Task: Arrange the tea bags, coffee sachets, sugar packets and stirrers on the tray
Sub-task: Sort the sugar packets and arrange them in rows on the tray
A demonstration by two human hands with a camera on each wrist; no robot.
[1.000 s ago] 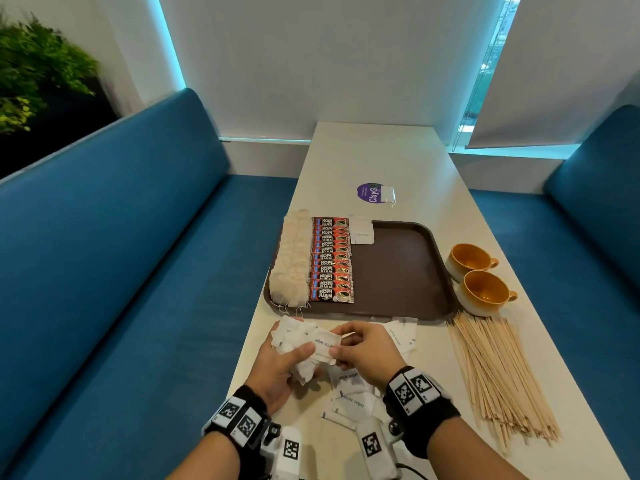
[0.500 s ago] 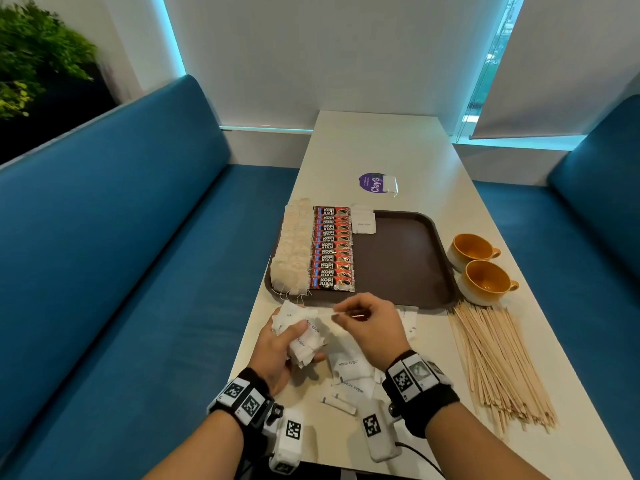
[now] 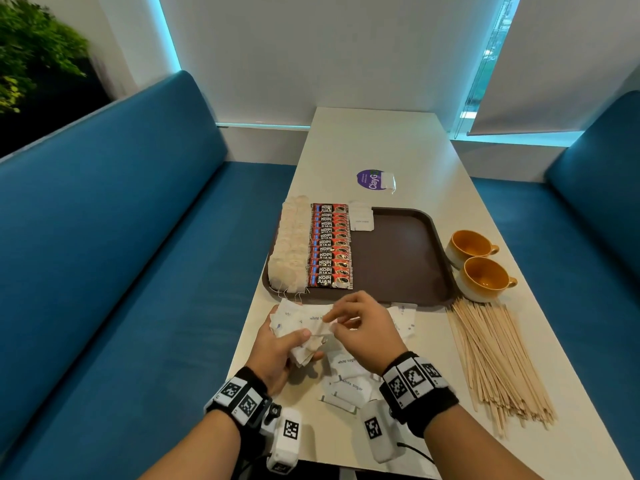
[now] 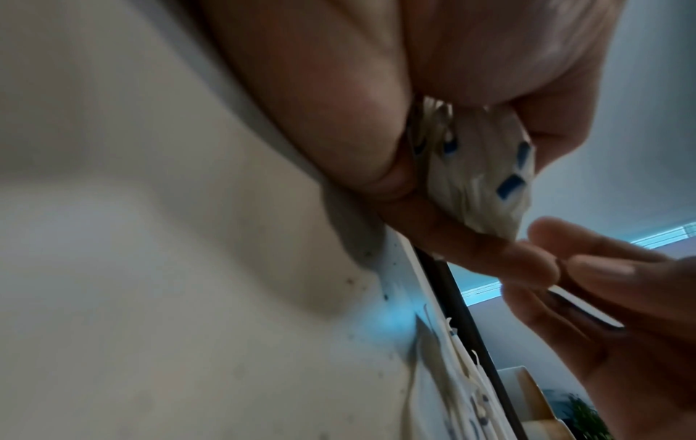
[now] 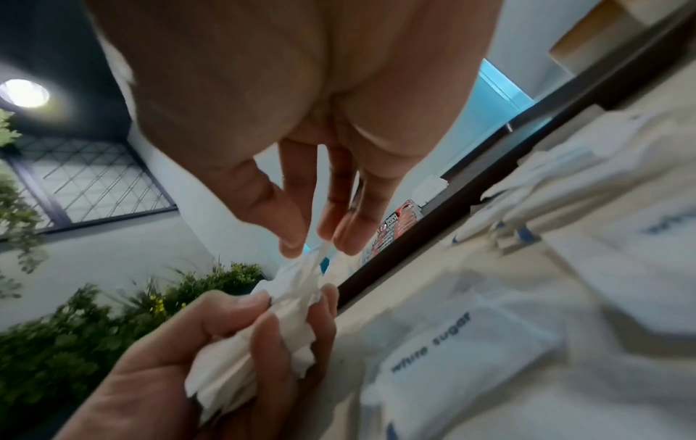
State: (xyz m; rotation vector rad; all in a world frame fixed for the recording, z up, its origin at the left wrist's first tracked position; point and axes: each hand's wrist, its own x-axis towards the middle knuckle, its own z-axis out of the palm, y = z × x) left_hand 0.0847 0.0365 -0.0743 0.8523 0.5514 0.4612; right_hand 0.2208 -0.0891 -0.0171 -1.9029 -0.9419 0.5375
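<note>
Your left hand [image 3: 273, 351] grips a bunch of sugar packets [image 3: 304, 323] above the worktop [image 3: 381, 143]; your right hand [image 3: 363, 327] pinches one packet's edge.

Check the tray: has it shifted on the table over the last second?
No. The tray's far edge still sits just short of the purple sticker, and both orange cups still flank its right rim.

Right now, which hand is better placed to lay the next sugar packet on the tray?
Right. The right hand pinches one packet from the sugar packet stack gripped by the left hand, and sits nearer the tray.
</note>
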